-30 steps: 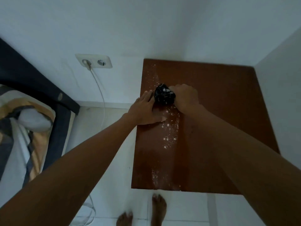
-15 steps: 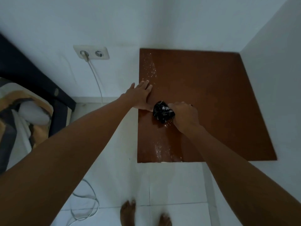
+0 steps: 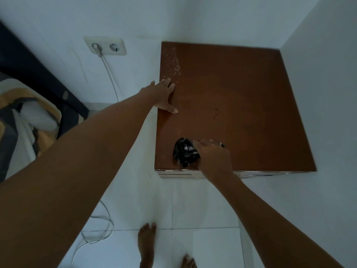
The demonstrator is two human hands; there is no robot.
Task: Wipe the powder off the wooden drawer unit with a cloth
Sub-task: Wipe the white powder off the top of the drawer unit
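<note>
Black cloth point(image 3: 185, 154) is lying bunched near the lower left of the wooden drawer unit point(image 3: 241, 105), the right hand point(image 3: 213, 158) clutching it, the left hand point(image 3: 164, 93) resting flat, fingers spread, below the powder point(image 3: 172, 63).

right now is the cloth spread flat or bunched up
Bunched up: the black cloth is a crumpled wad gripped by the right hand near the unit's front edge.

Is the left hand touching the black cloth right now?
Apart. The head view shows bare wood between the left hand, flat near the top's left edge, and the cloth gripped by the right hand.
</note>
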